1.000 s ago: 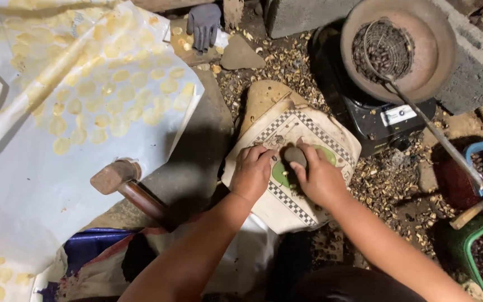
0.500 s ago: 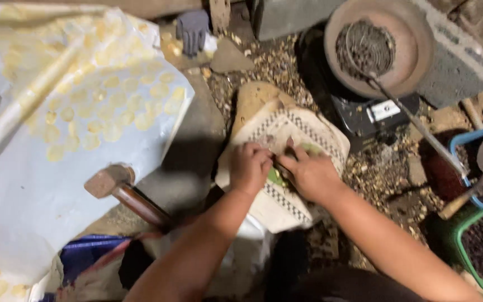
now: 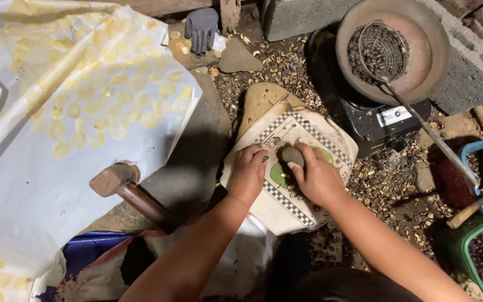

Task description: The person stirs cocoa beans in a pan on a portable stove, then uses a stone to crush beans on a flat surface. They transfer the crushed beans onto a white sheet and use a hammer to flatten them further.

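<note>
White sheet: on our far left we see a plastic sheet [image 3: 40,190] spread on the ground, dotted with flat pale-yellow pieces [image 3: 113,106]
Mallet: a wooden-handled mallet [image 3: 121,187] lies at the sheet's right edge, head to the upper left
Glove: a grey glove [image 3: 201,28] rests at the top, just beside a flat stone [image 3: 238,57]
Left hand: our left hand [image 3: 247,176] presses down on the patterned sack [image 3: 308,126], fingers [image 3: 255,156] curled narrow; we cannot tell what, if anything, is under them
Dark stone: the small dark stone [image 3: 293,155] sits over the green patch of the sack, between both hands
Right hand: our right hand [image 3: 317,179] grips that stone from the right, fingers wrapped round it
Ground: broken shells [image 3: 389,182] litter the dirt around the sack
Stove: a black burner [image 3: 378,120] carries a round pan [image 3: 429,53]; a wire scoop [image 3: 381,50] of dark nuts rests in it
Baskets: a blue basket [image 3: 470,148] and a green basket [image 3: 468,263] stand at far right
</note>
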